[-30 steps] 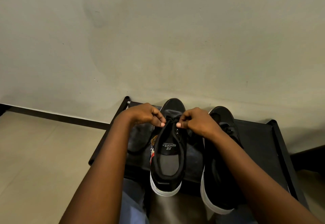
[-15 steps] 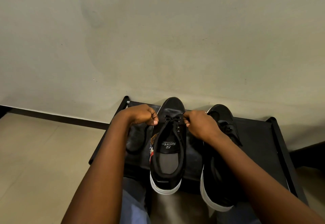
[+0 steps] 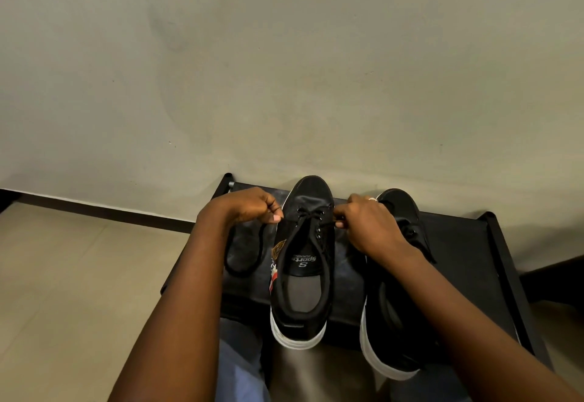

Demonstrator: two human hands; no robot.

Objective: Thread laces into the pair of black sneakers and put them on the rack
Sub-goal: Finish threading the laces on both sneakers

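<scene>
Two black sneakers with white soles stand on a low black rack (image 3: 467, 262), toes to the wall. The left sneaker (image 3: 303, 275) has a black lace (image 3: 308, 212) through its front eyelets. My left hand (image 3: 249, 205) pinches one lace end at the shoe's left side, and the lace's slack hangs in a loop (image 3: 249, 253) below it. My right hand (image 3: 363, 221) pinches the other end at the shoe's right side. The right sneaker (image 3: 388, 316) is partly hidden under my right forearm.
A plain beige wall (image 3: 284, 70) rises just behind the rack. Beige floor tiles (image 3: 63, 275) lie to the left, with a dark skirting strip along the wall. My knees in light trousers (image 3: 237, 363) sit under the rack's front edge.
My hands have drawn apart from the shoe's middle to its two sides, pulling the lace ends outward. The lace now lies tight across the front eyelets.
</scene>
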